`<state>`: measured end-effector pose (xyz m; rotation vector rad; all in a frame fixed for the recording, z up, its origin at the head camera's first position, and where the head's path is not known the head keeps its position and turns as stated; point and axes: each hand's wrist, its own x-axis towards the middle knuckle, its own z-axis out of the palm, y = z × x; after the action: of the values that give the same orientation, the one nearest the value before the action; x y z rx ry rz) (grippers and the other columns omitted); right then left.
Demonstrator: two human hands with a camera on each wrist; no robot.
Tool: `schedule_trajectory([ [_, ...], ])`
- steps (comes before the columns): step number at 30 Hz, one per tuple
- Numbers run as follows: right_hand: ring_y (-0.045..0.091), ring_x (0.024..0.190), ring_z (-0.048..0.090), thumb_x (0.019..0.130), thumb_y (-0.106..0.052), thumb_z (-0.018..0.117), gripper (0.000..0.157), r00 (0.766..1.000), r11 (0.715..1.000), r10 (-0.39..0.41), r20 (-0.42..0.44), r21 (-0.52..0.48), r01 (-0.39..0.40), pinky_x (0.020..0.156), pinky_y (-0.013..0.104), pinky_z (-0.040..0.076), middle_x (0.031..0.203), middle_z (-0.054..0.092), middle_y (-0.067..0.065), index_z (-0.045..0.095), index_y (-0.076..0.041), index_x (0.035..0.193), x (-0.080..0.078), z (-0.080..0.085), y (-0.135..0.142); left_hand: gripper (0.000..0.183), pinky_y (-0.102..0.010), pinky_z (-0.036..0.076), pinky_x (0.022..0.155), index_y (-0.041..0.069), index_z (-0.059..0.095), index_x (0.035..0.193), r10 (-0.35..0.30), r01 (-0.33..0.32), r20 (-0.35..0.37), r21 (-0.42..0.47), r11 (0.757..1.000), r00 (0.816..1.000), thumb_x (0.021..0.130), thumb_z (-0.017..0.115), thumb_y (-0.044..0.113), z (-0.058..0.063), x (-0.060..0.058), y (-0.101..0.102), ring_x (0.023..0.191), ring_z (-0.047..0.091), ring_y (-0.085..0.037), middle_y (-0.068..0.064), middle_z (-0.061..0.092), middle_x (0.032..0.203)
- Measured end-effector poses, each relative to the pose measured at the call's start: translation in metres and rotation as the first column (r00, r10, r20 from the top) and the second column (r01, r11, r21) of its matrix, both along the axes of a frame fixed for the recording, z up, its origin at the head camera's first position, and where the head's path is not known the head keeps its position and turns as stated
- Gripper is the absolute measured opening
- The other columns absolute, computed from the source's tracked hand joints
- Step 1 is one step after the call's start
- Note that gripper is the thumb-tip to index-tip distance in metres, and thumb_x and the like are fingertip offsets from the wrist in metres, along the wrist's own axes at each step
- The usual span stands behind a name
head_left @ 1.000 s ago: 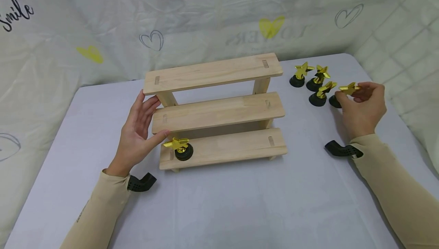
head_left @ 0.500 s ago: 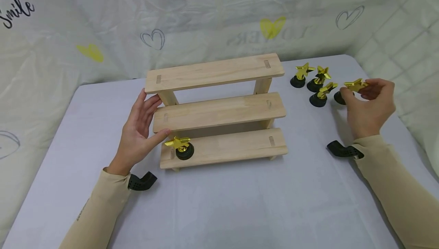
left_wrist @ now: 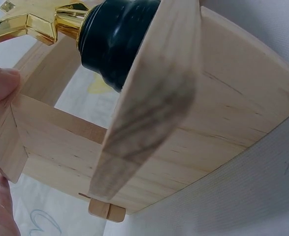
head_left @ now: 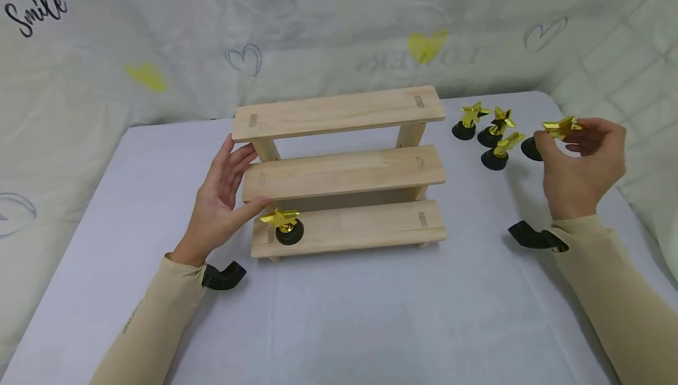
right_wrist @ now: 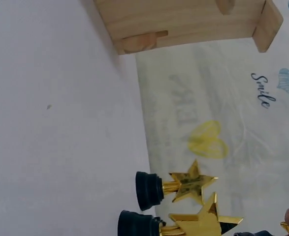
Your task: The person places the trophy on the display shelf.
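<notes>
A three-step wooden display rack (head_left: pixel 344 173) stands mid-table. My left hand (head_left: pixel 219 202) holds its left end, thumb at the front corner of the middle shelf and fingers by the side post under the top shelf. In the left wrist view, the thumb (left_wrist: pixel 1 81) presses the wood's edge. One gold star trophy (head_left: pixel 289 232) with a black base is on the bottom shelf's left end, its star leaning left. At the right, my right hand (head_left: pixel 585 164) pinches another star trophy (head_left: pixel 560 128), thumb toward its black base. That trophy is mostly cut off in the right wrist view.
Three more star trophies stand in a cluster at the back right: a left one (head_left: pixel 466 129), a back one (head_left: pixel 491 136) and a front one (head_left: pixel 495 160). A printed white curtain (head_left: pixel 328 32) hangs behind the white-covered table (head_left: pixel 360 314).
My right hand has shifted rightward with the pinched trophy, widening its distance from the cluster. The left hand keeps its place on the rack. The head view has shifted slightly.
</notes>
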<state>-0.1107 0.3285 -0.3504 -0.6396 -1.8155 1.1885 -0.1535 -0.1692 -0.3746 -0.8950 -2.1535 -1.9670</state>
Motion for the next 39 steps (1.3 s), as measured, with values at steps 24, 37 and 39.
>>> schedule_trajectory([
  [24,0.008,0.088,0.062,0.079,0.001,0.082,0.037,0.947,0.973,0.233,-0.221,0.052,-0.227,0.082,0.02,0.05,0.103,0.069,-0.008,0.068,-0.008,0.112,0.011,0.019,-0.04,0.118,-0.015,0.028,0.129,0.021,0.011,0.168,0.013,-0.013,-0.004,-0.079,0.997,1.0,0.078,0.074,-0.023,-0.01,-0.017,0.022,0.15,0.042,-0.008,-0.02,0.04,0.163],
  [37,0.009,0.085,0.061,0.075,0.016,0.077,0.042,0.864,0.906,0.422,-0.274,0.142,-0.398,0.084,0.018,0.054,0.105,0.066,-0.006,0.068,-0.002,0.111,0.017,0.011,-0.066,0.119,-0.016,0.028,0.13,0.022,0.011,0.168,-0.001,0.0,-0.013,-0.07,0.998,1.0,0.079,0.075,-0.023,-0.008,-0.022,0.031,0.152,0.04,-0.022,-0.018,0.04,0.163],
  [39,0.011,0.086,0.06,0.073,0.019,0.077,0.044,0.851,0.896,0.445,-0.28,0.137,-0.423,0.084,0.017,0.053,0.106,0.065,-0.004,0.067,-0.002,0.111,0.019,0.01,-0.071,0.119,-0.016,0.028,0.13,0.022,0.011,0.168,-0.001,0.0,-0.012,-0.07,0.998,1.0,0.079,0.075,-0.022,-0.007,-0.022,0.032,0.152,0.04,-0.024,-0.018,0.04,0.163],
])
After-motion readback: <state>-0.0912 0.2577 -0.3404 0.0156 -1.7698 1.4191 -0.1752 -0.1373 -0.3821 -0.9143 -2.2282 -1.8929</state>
